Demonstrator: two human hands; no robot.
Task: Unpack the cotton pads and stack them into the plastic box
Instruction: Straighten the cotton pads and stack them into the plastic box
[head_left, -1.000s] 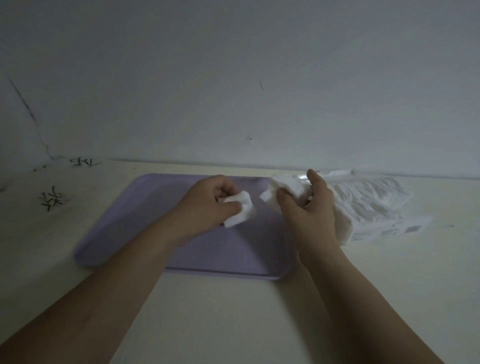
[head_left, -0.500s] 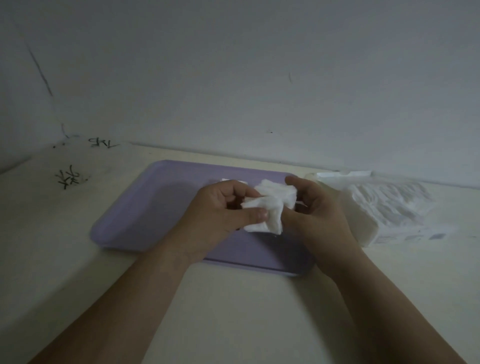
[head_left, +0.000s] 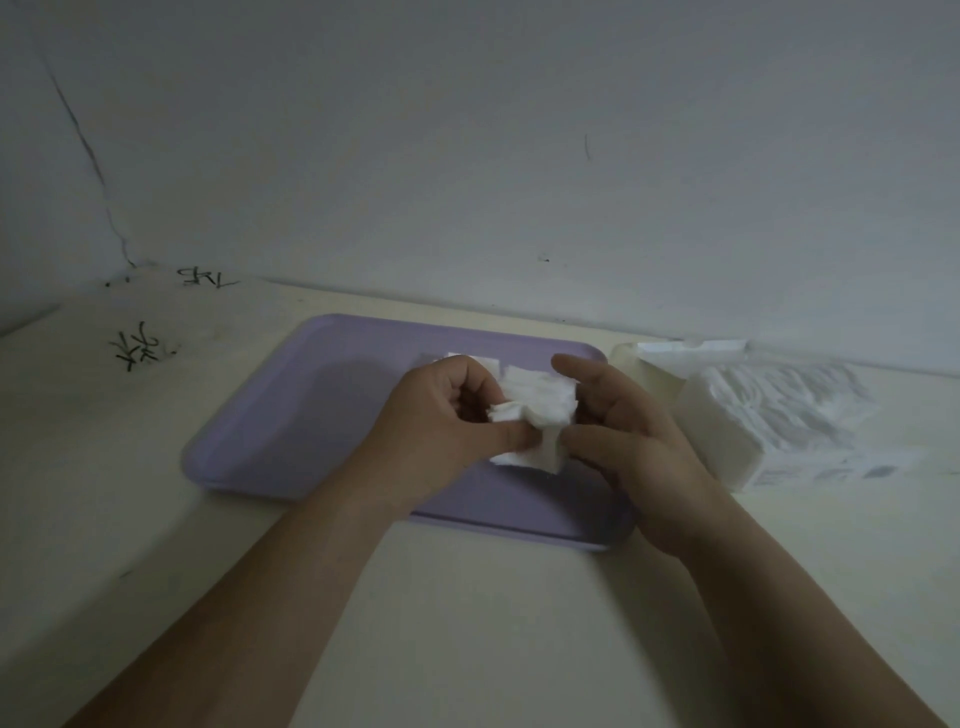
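Observation:
Both hands hold one bundle of white square cotton pads (head_left: 537, 415) above the right half of a lilac tray (head_left: 291, 415). My left hand (head_left: 447, 426) pinches the bundle's left side between thumb and curled fingers. My right hand (head_left: 623, 431) grips its right side, thumb underneath and fingers over the top. Behind my left hand, a few white pads (head_left: 483, 362) lie on the tray. To the right, the opened plastic pack of cotton pads (head_left: 774, 410) lies on the table with a thick stack showing at its open end. No plastic box is visible.
The cream table (head_left: 467, 623) meets a pale wall at the back. Black scribbles (head_left: 140, 348) mark the table's far left, with another scribble (head_left: 205, 278) near the corner. The pack touches the tray's right rim.
A second ago each hand held its own pads apart. They came together and now hold one joined bundle over the tray. The view has shifted slightly.

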